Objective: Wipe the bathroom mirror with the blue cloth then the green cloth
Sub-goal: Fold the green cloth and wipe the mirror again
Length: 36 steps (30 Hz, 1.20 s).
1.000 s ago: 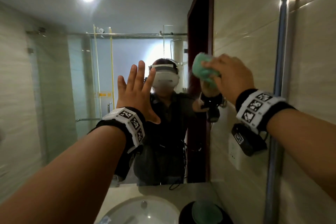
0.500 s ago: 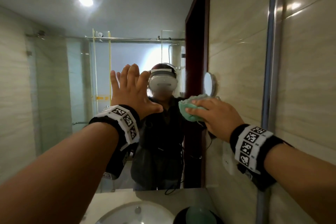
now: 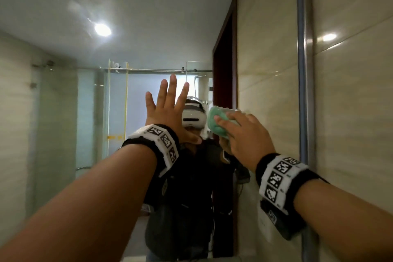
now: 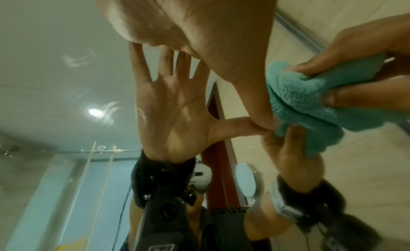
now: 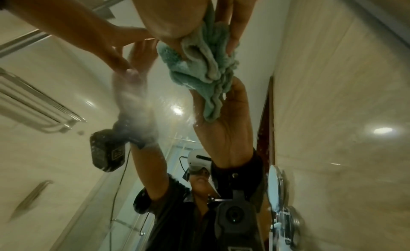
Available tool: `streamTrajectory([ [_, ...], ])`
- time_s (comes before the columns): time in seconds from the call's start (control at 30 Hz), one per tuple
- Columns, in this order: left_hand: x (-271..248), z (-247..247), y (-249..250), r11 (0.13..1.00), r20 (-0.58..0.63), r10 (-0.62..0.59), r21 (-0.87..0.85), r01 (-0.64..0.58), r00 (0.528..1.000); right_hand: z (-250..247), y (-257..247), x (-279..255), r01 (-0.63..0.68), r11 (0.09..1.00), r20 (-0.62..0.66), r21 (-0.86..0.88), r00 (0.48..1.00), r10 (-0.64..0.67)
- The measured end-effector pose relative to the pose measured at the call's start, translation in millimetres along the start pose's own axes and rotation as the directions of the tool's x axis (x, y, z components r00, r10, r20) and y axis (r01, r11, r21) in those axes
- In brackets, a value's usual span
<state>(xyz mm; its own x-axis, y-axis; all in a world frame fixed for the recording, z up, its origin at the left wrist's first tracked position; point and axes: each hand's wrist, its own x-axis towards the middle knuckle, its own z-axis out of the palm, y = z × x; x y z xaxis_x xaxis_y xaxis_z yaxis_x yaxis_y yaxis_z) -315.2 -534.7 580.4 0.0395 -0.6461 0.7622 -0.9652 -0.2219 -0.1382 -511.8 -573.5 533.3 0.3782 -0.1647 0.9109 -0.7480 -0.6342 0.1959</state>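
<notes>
Clearly, the green cloth (image 3: 218, 121) is soft, light and limp; it is bunched into a wad at the centre right of the head view and is pressed against the bathroom mirror (image 3: 89, 112). It is held by the right hand (image 3: 247, 134), whose fingers are curled round the folds, and a gathered handful of this kind is judged the best hold, since a loose corner would flop and drag. The mirror is rigid, smooth and probably slippery where damp; faint smears can be made out at the upper left of the frame. The left hand (image 3: 168, 108) is laid flat on the glass at centre frame, fingers spread, grasping nothing. Counted: 1 cloth is visible, 1 mirror, 2 hands. No blue cloth is seen.
</notes>
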Motion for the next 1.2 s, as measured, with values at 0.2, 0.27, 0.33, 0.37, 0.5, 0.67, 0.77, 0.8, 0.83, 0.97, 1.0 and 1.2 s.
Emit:
streamTrajectory([
  [0.2,0.2,-2.6,1.4,1.000,0.009,-0.017,-0.002,0.017,1.000,-29.7,25.1,32.4,-0.015,0.998,0.038,-0.066,0.999,0.017],
  [0.27,-0.1,-2.6,1.9,1.000,0.014,-0.020,0.000,0.020,1.000,-47.0,41.3,60.5,-0.159,0.987,-0.028,-0.039,0.987,0.158],
  [0.33,-0.1,-3.0,1.5,1.000,0.016,-0.017,0.000,0.017,1.000,-57.5,53.4,80.1,-0.266,0.964,-0.063,-0.018,0.962,0.264],
  [0.37,0.0,-3.3,1.1,1.000,0.016,-0.016,0.000,0.016,1.000,-57.6,54.6,83.7,-0.291,0.956,-0.066,-0.025,0.955,0.289],
  [0.5,-0.5,-5.2,1.9,1.000,0.009,-0.021,0.012,0.021,1.000,-41.9,35.4,64.4,-0.279,0.960,-0.072,-0.024,0.958,0.276],
  [0.67,-1.9,-9.1,3.5,0.999,0.015,-0.015,0.036,0.015,1.000,-11.5,2.6,0.6,-0.083,0.996,0.058,0.010,0.995,0.083],
  [0.77,-12.2,-10.1,-0.3,0.998,-0.001,0.023,0.057,-0.023,1.000,11.3,-10.0,-42.7,0.063,0.998,0.181,-0.002,0.982,-0.062],
  [0.8,-19.4,-9.3,-1.4,0.997,0.007,0.034,0.069,-0.035,0.999,17.0,-10.9,-52.2,0.099,0.995,0.195,0.004,0.976,-0.098],
  [0.83,-27.9,-7.4,-2.0,0.996,0.024,0.043,0.077,-0.045,0.999,18.5,-11.6,-57.0,0.130,0.991,0.201,0.010,0.971,-0.130],
  [0.97,-62.7,8.5,3.4,0.994,0.113,0.080,0.065,-0.088,0.990,4.7,1.9,-38.2,0.149,0.988,0.172,0.048,0.973,-0.155],
  [1.0,-70.7,13.5,4.9,0.993,0.127,0.089,0.063,-0.097,0.988,-1.2,7.5,-27.4,0.064,0.996,0.127,0.063,0.989,-0.072],
  [1.2,-112.8,44.5,2.7,0.988,0.216,0.123,0.065,-0.140,0.969,-0.2,14.5,-12.1,-0.196,0.977,-0.003,0.081,0.980,0.197],
])
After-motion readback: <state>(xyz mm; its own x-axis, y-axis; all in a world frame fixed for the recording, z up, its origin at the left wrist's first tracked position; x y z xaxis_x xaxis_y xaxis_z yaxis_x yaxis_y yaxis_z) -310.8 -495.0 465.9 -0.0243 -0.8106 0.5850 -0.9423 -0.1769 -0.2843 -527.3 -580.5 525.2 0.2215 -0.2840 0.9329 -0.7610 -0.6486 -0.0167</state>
